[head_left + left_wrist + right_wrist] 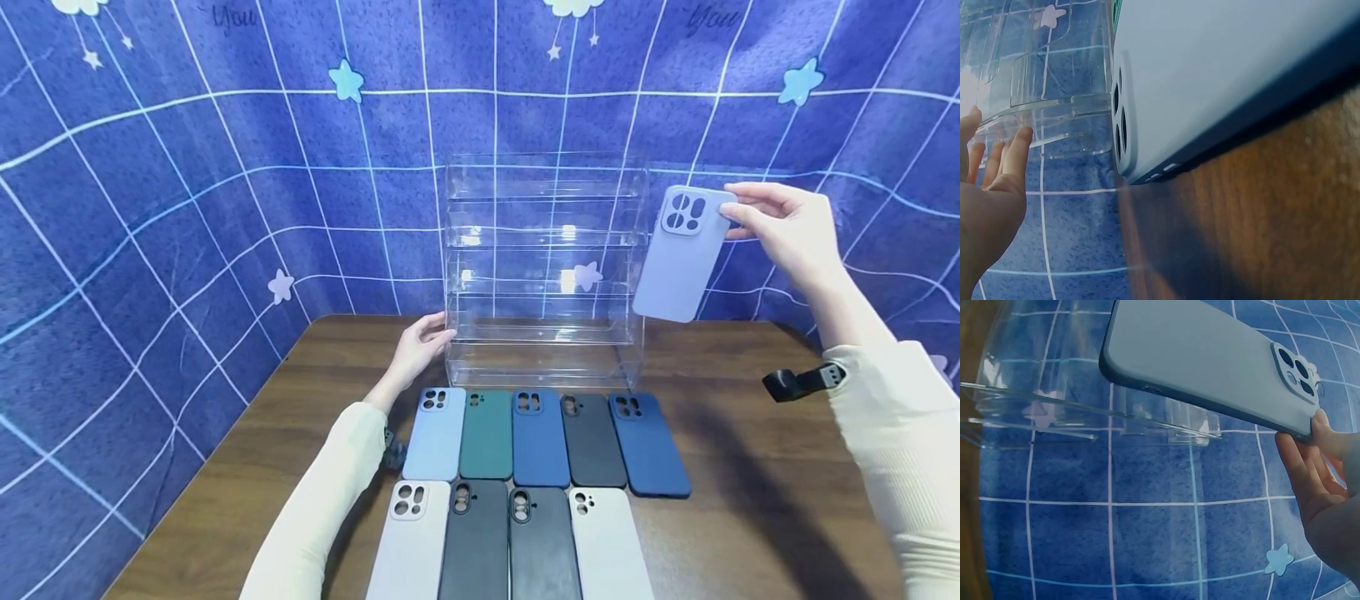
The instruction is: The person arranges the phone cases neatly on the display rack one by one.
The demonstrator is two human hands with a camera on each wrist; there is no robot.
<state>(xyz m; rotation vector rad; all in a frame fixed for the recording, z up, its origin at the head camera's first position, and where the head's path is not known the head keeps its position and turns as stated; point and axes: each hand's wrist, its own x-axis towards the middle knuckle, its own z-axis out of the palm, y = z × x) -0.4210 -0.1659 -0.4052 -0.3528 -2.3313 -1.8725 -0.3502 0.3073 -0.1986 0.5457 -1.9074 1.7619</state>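
A pale lilac-blue phone case [678, 258] is raised in the air to the right of a clear acrylic display rack [543, 333]. My right hand [787, 225] pinches it by the upper corner beside the camera cutouts, thumb in front; in the right wrist view the case [1191, 356] slants across the top. At the rack's lower left side, my left hand [420, 350] holds the side edge between thumb and fingers. The left wrist view has this hand [997, 200] at the clear panel, with a light phone case [1222, 69] lying close by.
On the wooden table [300, 433], phone cases lie in two rows before the rack, among them a light blue case [437, 442], a green case [486, 442] and a dark blue case [651, 450]. Behind stands a blue gridded curtain [225, 208] with stars.
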